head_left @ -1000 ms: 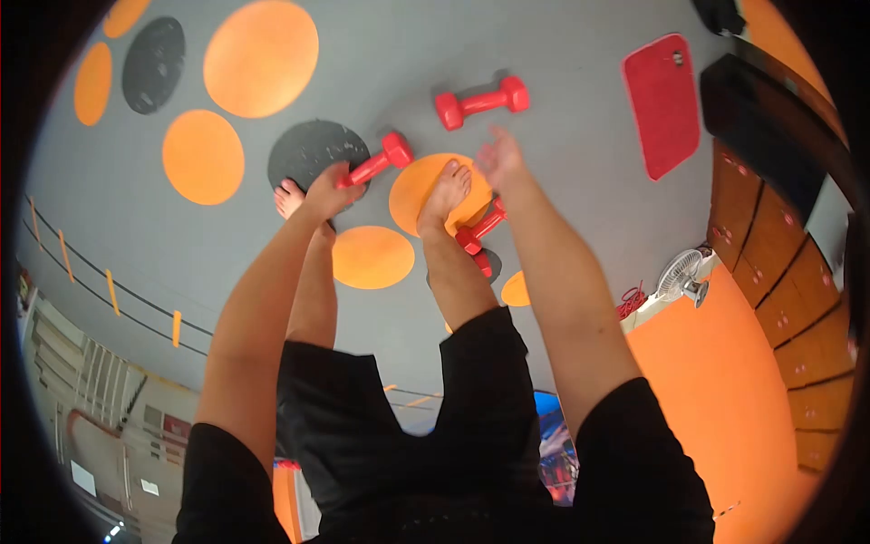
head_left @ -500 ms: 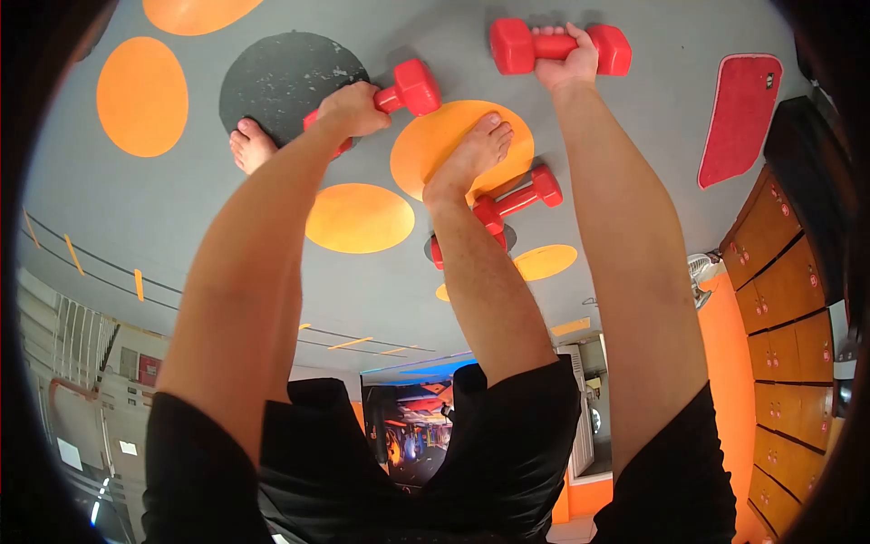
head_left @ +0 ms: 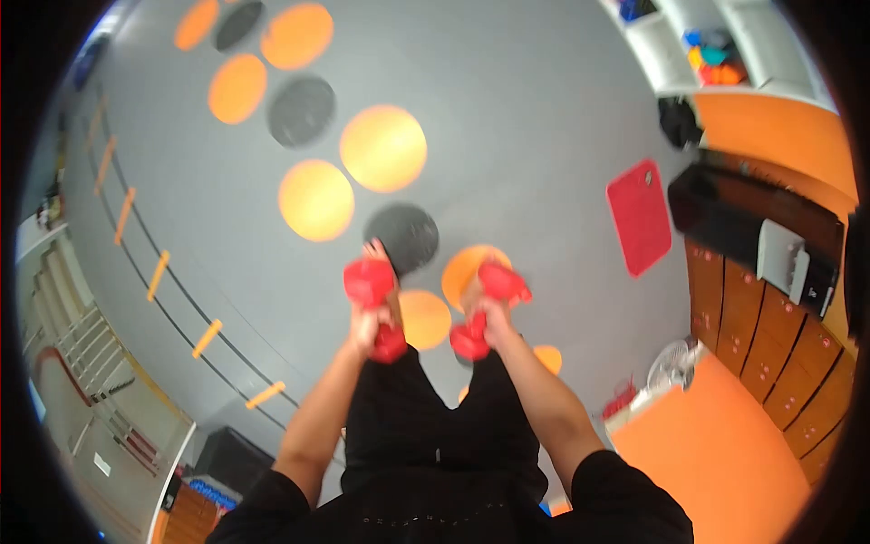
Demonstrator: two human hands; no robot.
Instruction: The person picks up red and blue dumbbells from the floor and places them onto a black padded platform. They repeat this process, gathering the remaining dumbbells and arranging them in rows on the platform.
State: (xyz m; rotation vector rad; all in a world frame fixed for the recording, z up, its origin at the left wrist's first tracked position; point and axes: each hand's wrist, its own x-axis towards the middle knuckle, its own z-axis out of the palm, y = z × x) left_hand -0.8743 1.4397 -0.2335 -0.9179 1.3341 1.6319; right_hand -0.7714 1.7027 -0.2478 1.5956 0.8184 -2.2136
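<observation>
My left hand (head_left: 370, 328) is wrapped round the handle of a red dumbbell (head_left: 370, 282), in front of my thigh. On the right, my right hand (head_left: 495, 321) grips a second red dumbbell (head_left: 501, 282), which tilts and looks slightly blurred. Both weights are off the floor, apart from each other, over my legs in black shorts (head_left: 435, 435). My bare feet are mostly hidden behind the dumbbells; some toes (head_left: 373, 249) show above the left one.
Orange circles (head_left: 383, 149) and dark circles (head_left: 302, 111) mark the grey floor. A red mat (head_left: 640, 218) lies to the right, near a black bench (head_left: 757, 231) and wooden lockers (head_left: 748, 317). A fan (head_left: 671, 364) stands lower right. Shelves (head_left: 654, 54) are at the upper right.
Both hands have come up from the floor with their dumbbells, closer to my body. My torso is more upright, and the view takes in more of the room.
</observation>
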